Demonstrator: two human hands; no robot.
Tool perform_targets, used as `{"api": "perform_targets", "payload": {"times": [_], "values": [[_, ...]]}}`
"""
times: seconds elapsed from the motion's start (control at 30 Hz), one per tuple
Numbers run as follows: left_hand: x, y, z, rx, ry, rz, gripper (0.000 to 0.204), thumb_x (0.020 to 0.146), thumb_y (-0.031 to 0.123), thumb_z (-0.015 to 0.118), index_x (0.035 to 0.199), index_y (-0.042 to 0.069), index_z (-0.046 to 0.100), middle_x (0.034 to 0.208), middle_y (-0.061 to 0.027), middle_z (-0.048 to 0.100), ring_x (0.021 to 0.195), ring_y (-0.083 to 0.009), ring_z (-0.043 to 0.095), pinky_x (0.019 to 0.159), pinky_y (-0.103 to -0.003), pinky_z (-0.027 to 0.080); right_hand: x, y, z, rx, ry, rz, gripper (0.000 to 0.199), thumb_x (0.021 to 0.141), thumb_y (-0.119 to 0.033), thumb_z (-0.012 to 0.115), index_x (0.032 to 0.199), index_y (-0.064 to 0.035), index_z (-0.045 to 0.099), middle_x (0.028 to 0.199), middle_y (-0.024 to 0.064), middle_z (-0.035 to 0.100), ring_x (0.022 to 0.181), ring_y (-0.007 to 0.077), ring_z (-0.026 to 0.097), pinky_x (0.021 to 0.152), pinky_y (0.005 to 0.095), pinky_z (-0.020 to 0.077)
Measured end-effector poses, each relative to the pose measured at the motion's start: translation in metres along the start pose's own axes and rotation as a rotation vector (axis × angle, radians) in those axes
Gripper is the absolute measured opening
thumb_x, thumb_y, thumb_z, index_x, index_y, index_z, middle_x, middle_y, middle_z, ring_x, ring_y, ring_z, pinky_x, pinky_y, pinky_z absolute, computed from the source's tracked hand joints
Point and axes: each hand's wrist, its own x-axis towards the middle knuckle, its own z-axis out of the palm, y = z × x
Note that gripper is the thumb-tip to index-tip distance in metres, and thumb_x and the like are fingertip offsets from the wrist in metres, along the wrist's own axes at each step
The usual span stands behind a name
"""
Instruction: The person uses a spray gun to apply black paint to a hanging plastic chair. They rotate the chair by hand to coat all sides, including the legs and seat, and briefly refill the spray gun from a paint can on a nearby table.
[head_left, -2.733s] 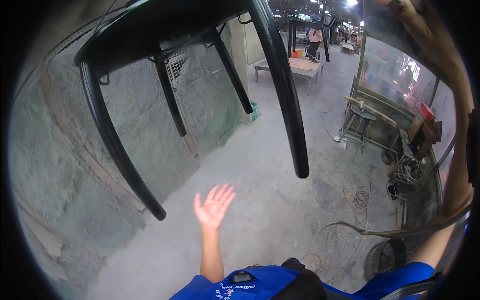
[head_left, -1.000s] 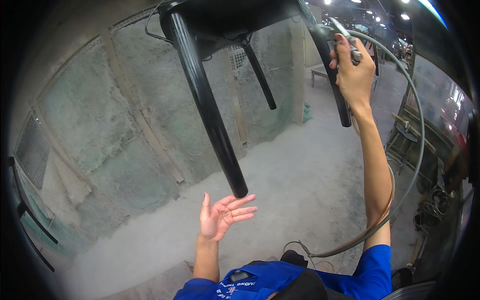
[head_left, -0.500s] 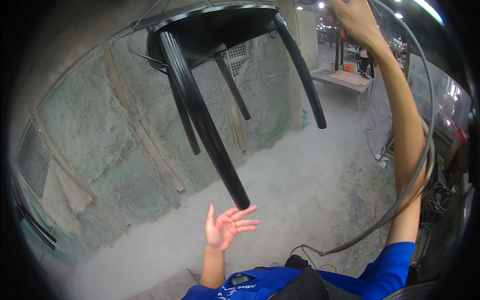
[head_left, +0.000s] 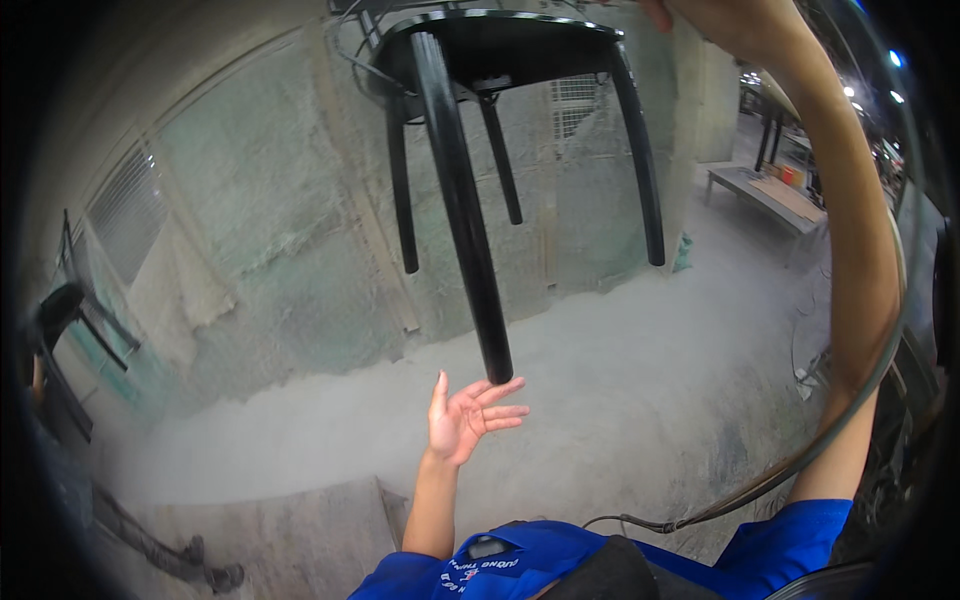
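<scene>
A black chair hangs in front of me, its legs pointing down. My left hand is open, palm up with fingers spread, right at the foot of the nearest chair leg; fingertips appear to touch the leg's lower end. High at the upper edge, my right hand is raised beside the seat's right side. Its fingers look curled, but most of them and whatever they hold lie outside the picture. A grey hose runs along my right arm.
Dusty mesh-covered panels line the wall behind the chair. At far left are another black chair and a person's dark shoes. A low table with a red container stands back right. A grey slab lies lower left.
My view has turned left, so the hanging chair appears further right and a person's legs show at left. My right hand has gone further out at the top. The left hand stays at the leg.
</scene>
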Motion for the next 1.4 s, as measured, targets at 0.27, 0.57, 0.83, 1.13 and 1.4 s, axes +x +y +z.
{"api": "perform_targets", "payload": {"times": [0.27, 0.57, 0.83, 1.13, 1.4], "values": [[-0.009, 0.002, 0.007, 0.016, 0.175, 0.026, 0.092, 0.104, 0.069, 0.019, 0.142, -0.010, 0.049, 0.148, -0.0348, 0.049, 0.120, -0.0549, 0.061, 0.102, -0.057, 0.054, -0.067, 0.054, 0.007, -0.049, -0.370, -0.165, 0.017, 0.090, -0.020, 0.078, 0.093, -0.0041, 0.073, 0.067, 0.0037, 0.066, 0.055, 0.0118, 0.060, 0.050, 0.0293, 0.0470], [-0.136, -0.056, -0.040, 0.116, 1.216, 0.277, 0.082, 0.104, 0.055, 0.038, 0.157, -0.006, 0.025, 0.147, -0.0283, 0.053, 0.123, -0.0432, 0.063, 0.101, -0.047, 0.055, -0.237, 0.053, 0.055, 0.237, -0.857, 0.096, 0.026, 0.090, -0.034, 0.074, 0.094, -0.0078, 0.072, 0.062, 0.0104, 0.063, 0.059, 0.0279, 0.064, 0.056, 0.0410, 0.0518], [-0.120, -0.111, -0.076, 0.014, 1.083, 0.074, 0.077, 0.101, 0.046, 0.050, 0.157, -0.002, 0.026, 0.149, -0.0283, 0.050, 0.125, -0.0452, 0.061, 0.100, -0.050, 0.056, -0.293, 0.140, 0.095, -0.211, -0.838, 0.271, 0.039, 0.095, -0.049, 0.067, 0.103, -0.0113, 0.071, 0.061, 0.0126, 0.062, 0.062, 0.0334, 0.067, 0.060, 0.0457, 0.0555], [-0.177, -0.189, -0.196, 0.094, 1.098, -0.113, 0.071, 0.102, 0.042, 0.051, 0.155, -0.001, 0.031, 0.141, -0.0288, 0.057, 0.119, -0.0431, 0.064, 0.101, -0.049, 0.053, -0.260, 0.308, 0.190, -0.717, -0.527, -0.116, 0.045, 0.098, -0.051, 0.062, 0.102, -0.0060, 0.061, 0.077, 0.0132, 0.069, 0.070, 0.0305, 0.073, 0.063, 0.0414, 0.0613], [-0.405, -0.298, -0.275, 0.155, 1.761, -0.812, 0.044, 0.093, 0.034, 0.065, 0.115, -0.004, 0.064, 0.092, -0.0164, 0.068, 0.077, -0.0294, 0.068, 0.058, -0.046, 0.056, -0.218, 0.252, 0.226, -0.343, -0.885, 0.341, 0.038, 0.095, -0.046, 0.068, 0.100, -0.0088, 0.073, 0.075, 0.0153, 0.070, 0.070, 0.0369, 0.070, 0.069, 0.0476, 0.0578]]}}
